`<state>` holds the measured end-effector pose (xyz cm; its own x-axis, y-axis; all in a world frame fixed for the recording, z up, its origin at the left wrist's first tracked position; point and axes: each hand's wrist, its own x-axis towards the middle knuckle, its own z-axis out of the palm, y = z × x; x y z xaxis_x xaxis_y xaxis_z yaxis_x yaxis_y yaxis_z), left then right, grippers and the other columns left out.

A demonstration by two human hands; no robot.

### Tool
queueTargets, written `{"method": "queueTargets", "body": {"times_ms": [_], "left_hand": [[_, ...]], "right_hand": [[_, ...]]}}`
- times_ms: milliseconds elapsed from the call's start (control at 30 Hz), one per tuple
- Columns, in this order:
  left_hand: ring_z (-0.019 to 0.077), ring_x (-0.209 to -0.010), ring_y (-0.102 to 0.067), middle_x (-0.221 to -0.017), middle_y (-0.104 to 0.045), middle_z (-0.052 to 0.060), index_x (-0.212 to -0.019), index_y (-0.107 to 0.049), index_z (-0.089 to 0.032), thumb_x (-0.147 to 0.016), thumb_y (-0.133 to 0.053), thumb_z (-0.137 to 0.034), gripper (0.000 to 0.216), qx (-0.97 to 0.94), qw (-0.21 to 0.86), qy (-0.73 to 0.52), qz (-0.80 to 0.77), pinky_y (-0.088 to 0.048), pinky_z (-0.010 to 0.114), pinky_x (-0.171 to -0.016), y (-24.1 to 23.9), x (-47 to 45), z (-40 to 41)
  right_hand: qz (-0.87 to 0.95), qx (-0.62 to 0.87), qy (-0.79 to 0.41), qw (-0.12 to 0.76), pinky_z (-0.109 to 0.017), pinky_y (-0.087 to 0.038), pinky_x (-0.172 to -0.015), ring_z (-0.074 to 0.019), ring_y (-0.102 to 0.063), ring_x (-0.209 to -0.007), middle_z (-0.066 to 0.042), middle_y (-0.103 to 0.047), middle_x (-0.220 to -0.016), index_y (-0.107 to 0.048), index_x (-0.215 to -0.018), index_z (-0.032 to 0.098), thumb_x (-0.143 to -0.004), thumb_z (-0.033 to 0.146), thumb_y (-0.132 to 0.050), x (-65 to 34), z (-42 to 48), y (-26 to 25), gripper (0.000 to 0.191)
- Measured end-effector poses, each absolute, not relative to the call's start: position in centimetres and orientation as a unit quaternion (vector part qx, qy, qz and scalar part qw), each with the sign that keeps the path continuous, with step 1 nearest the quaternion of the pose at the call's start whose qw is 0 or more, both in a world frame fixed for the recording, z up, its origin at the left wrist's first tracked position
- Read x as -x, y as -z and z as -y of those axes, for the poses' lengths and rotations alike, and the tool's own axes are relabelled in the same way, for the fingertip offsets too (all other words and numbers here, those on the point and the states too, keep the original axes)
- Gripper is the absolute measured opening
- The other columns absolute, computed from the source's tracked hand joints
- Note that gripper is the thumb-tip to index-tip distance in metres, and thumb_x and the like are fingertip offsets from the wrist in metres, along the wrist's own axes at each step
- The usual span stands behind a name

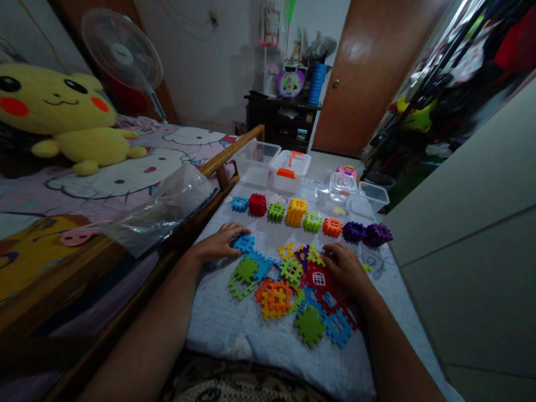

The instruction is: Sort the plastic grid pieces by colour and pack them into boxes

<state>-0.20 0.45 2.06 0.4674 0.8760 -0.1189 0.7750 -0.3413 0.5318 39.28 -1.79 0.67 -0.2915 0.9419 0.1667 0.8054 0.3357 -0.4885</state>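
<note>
My left hand (221, 243) is at the left of a loose pile of plastic interlocking tiles, its fingers and thumb curved around a blue tile (244, 243). My right hand (347, 263) rests at the pile's right side, fingers bent and slightly apart, beside a red window tile (319, 278) and a lime triangular tile (315, 255); I see nothing held in it. Between the hands lie a green window tile (292, 271), orange tiles (274, 296) and a solid green tile (310, 326). Blue tiles (339, 328) lie at the near right, and the right hand partly covers red ones.
Behind the pile runs a row of tile stacks, including red (257, 205), yellow (296, 212) and purple (378, 235). Clear plastic boxes (259, 162) stand along the far edge. A wooden bed rail (226, 156) borders the left; a pale cabinet (469, 223) is on the right.
</note>
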Motion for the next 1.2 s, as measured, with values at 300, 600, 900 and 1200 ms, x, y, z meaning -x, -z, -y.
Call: {"method": "queueTargets", "body": {"times_ms": [300,600,900,1200], "left_hand": [[0.0276,-0.120,-0.046,-0.121,-0.054,0.005,-0.121,-0.057,-0.024,-0.066,-0.066,-0.027,0.056,-0.828,0.225,-0.043,-0.513,-0.035,0.039,-0.108,-2.8,-0.8,-1.2],[0.0263,-0.110,-0.053,-0.110,-0.058,0.008,-0.111,-0.062,-0.018,-0.067,-0.066,-0.033,0.047,-0.839,0.182,-0.043,-0.510,-0.041,0.036,-0.100,-4.2,0.2,-2.3],[0.0270,-0.103,-0.056,-0.107,-0.057,0.009,-0.112,-0.063,-0.013,-0.061,-0.067,-0.039,0.057,-0.824,0.112,-0.093,-0.548,-0.045,0.035,-0.094,-6.3,3.8,-9.8],[0.0263,-0.105,-0.058,-0.112,-0.059,0.009,-0.112,-0.063,-0.013,-0.056,-0.067,-0.034,0.060,-0.811,0.144,-0.035,-0.565,-0.046,0.030,-0.092,-6.4,3.1,-14.2]], "right_hand": [[0.786,0.559,-0.165,0.208,-0.035,-0.048,-0.077,-0.0217,-0.059,-0.084,-0.009,-0.063,-0.092,-0.064,-0.099,0.017,-0.085,0.027,-0.052,-39.2,1.8,-0.7,0.020],[0.787,0.560,-0.166,0.197,-0.036,-0.047,-0.081,-0.0227,-0.060,-0.087,-0.010,-0.064,-0.095,-0.064,-0.102,0.016,-0.086,0.026,-0.052,-39.3,1.7,-0.5,0.023],[0.788,0.555,-0.168,0.208,-0.035,-0.047,-0.079,-0.0222,-0.060,-0.086,-0.008,-0.064,-0.092,-0.065,-0.100,0.018,-0.085,0.026,-0.052,-39.4,1.6,-0.3,0.022],[0.788,0.556,-0.170,0.201,-0.036,-0.048,-0.081,-0.0218,-0.060,-0.087,-0.009,-0.063,-0.094,-0.064,-0.100,0.017,-0.086,0.025,-0.051,-39.4,1.6,-0.3,0.021]]}}
